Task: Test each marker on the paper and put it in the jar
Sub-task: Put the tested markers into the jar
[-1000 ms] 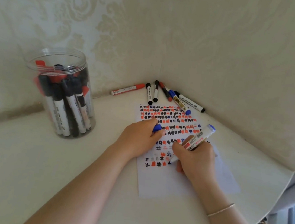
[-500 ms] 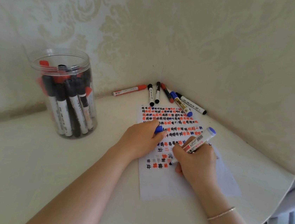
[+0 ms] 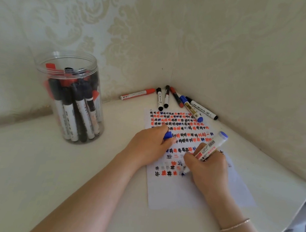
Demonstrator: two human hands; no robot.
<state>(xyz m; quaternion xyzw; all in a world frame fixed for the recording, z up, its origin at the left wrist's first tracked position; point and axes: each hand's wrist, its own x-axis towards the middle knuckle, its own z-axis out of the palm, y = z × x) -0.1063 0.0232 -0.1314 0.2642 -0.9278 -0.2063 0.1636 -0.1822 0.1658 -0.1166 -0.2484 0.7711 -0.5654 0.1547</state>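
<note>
Barely any movement since a second ago: right hand [image 3: 208, 169] still hunched over the paper [image 3: 173, 194], tip of the blue marker [image 3: 208, 151] maybe nudged a touch along the bottom row of marks. Left hand [image 3: 149, 147] still parked on the sheet.

Marker sits tilted, tip down on the paper near the nearest row of hash marks, blue butt end sticking up to the far right. Fingers of the right hand wrapped snug round the lower barrel, pen-style, wrist low and resting toward the near edge of the sheet. Left-hand fingers curled round the blue cap [image 3: 168, 135], heel of the hand pinning the page flat.

Handling guess: light, stiff plastic, smooth barrel with a label, so probably a bit slick; best grabbed mid-barrel for the drop. Nothing fragile, but the open tip will smudge anything it touches, so cap back on first.

Jar [image 3: 70, 97] stands well off to the left, clear, no lid, already stuffed with red and black markers. Untested markers [image 3: 169, 98] lie fanned out in the far corner, just past the far edge of the paper.
</note>
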